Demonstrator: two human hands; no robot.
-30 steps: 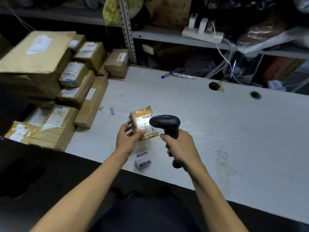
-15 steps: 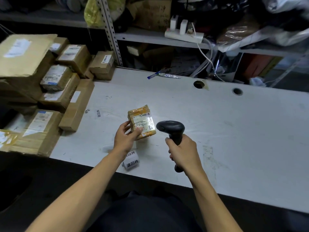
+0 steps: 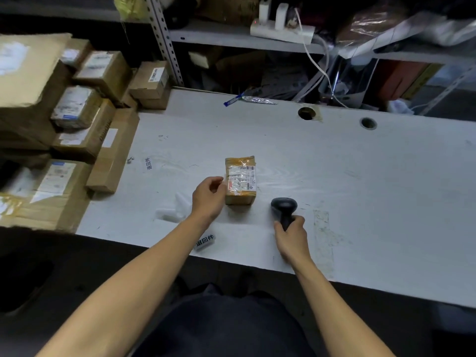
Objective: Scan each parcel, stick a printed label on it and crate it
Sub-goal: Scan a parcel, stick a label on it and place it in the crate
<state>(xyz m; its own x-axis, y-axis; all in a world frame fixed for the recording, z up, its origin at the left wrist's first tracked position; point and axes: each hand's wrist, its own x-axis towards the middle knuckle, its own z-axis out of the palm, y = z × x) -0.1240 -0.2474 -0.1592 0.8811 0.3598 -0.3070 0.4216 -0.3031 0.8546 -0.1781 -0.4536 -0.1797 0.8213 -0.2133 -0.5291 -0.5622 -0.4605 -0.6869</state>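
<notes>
Your parcel lies flat on the table, label up, and your left hand sits just beside its left edge with fingers loosely curled, holding nothing. Your right hand is clamped around the scanner handle, its head low over the table, right of the parcel.

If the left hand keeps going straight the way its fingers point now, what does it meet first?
The left hand points right, at the taped parcel on the table. It would likely meet the parcel's near left side first; whether the fingertips already touch it is unclear.
</notes>
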